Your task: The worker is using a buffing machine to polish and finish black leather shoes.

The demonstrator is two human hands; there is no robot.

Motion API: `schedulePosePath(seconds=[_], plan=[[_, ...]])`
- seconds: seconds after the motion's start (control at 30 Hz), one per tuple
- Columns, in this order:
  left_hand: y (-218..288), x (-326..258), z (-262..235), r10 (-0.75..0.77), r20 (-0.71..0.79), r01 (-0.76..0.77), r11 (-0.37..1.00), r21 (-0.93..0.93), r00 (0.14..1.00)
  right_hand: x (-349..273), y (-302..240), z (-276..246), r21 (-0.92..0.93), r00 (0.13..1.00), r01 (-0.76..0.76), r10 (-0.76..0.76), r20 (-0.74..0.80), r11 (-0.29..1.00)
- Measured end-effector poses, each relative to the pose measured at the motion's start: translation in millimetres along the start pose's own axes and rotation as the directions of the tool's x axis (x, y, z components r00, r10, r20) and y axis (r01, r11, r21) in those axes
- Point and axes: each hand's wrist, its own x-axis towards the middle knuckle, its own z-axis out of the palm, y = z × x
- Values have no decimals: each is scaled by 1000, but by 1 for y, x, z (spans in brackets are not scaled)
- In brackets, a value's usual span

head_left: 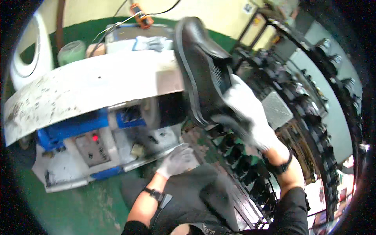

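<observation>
My right hand (246,109), in a white glove, grips a black leather shoe (199,62) at its opening and heel end. The shoe is held up at the right end of the white machine top, toe pointing up and away, with part of its inside showing. My left hand (178,160), also in a white glove, is low by the machine's front edge, above my dark apron (184,192). Its fingers are too blurred to make out, and no held thing shows there. Under the white top, the machine (92,149) has blue parts and a lit red button.
An orange meter (141,16) with cables hangs at the back wall. Behind the machine top are a green container (72,53) and a grey glove or cloth (152,43). Racks (313,113) holding many dark shoes stand along the right. A white fan-like object (33,51) is at the left.
</observation>
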Motion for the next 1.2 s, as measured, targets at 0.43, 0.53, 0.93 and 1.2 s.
schedulePosePath(seconds=[0.43, 0.53, 0.93, 1.2], plan=[[14, 6, -5, 24, -63, -30, 994, -106, 998, 125, 55, 91, 221, 986, -24, 60, -158, 975], [23, 0, -8, 52, -106, -57, 997, -47, 993, 140, 55, 89, 504, 950, -158, 270, -156, 849], [14, 6, -13, 62, -39, -64, 996, -69, 997, 70, 137, 65, -371, 789, -468, 569, 234, 802], [16, -1, 19, 44, -171, -29, 996, 86, 984, -121, -46, 110, 484, 484, -832, 783, 391, 273]])
